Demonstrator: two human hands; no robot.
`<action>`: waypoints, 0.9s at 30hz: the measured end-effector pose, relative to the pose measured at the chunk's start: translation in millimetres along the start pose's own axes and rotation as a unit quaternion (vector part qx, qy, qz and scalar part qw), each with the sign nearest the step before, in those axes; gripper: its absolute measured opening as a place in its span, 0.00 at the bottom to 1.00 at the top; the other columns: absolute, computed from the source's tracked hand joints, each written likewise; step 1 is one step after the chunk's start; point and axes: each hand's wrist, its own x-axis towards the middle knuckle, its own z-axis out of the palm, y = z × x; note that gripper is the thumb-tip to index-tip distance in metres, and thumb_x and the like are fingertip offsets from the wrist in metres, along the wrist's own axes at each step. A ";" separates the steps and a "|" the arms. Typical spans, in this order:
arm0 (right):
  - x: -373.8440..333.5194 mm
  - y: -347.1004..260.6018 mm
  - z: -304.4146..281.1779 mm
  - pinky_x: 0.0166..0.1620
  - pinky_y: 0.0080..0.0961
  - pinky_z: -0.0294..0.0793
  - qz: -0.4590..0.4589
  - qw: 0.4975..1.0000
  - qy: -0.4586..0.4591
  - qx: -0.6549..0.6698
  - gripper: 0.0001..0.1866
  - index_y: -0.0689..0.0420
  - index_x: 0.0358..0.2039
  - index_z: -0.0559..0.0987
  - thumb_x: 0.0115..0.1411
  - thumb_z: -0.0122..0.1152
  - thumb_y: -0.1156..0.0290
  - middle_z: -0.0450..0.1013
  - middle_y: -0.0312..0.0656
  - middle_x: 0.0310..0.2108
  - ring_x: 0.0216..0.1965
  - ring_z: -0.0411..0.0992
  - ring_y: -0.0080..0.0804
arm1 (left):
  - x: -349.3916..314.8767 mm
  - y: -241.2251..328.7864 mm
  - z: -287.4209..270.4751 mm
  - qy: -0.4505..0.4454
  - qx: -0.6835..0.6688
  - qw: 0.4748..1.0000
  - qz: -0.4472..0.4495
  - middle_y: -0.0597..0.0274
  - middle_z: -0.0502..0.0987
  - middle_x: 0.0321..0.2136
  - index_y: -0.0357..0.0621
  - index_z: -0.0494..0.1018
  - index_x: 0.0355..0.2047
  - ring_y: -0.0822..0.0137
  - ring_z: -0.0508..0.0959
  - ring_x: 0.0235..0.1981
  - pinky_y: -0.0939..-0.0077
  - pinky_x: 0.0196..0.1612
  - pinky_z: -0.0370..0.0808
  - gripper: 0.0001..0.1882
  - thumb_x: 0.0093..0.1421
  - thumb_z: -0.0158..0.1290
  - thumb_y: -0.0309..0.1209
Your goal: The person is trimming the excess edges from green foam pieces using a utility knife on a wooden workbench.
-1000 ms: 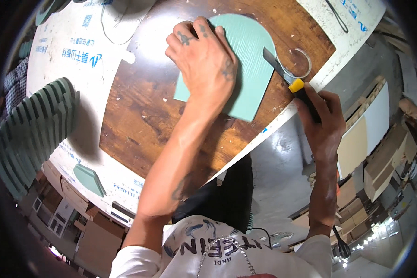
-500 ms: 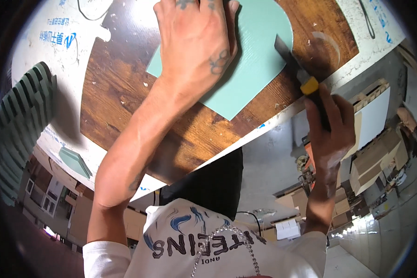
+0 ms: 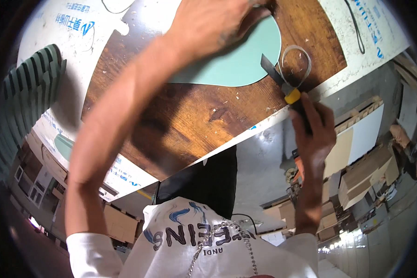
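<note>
The left hand (image 3: 220, 23) is over the green sheet (image 3: 250, 58) on the brown board (image 3: 208, 120); I can't tell how its fingers are. The right hand (image 3: 316, 132) grips a knife (image 3: 292, 96). A brown box (image 3: 366, 180) sits at right, insides hidden

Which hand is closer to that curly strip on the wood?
The right hand. It's just below the curly strip in the picture, holding a knife. The left hand is farther off, up and to the left, over the green panel.
</note>
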 end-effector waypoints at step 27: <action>72.3 36.9 9.6 0.29 0.30 0.74 -0.177 0.978 0.056 0.093 0.23 0.49 0.53 0.81 0.55 0.75 0.67 0.73 0.38 0.34 0.28 0.72 0.33 | -34.6 -9.5 -14.3 -0.054 -0.077 0.990 -0.107 0.34 0.64 0.57 0.46 0.72 0.59 0.38 0.64 0.59 0.44 0.59 0.66 0.23 0.67 0.49 0.39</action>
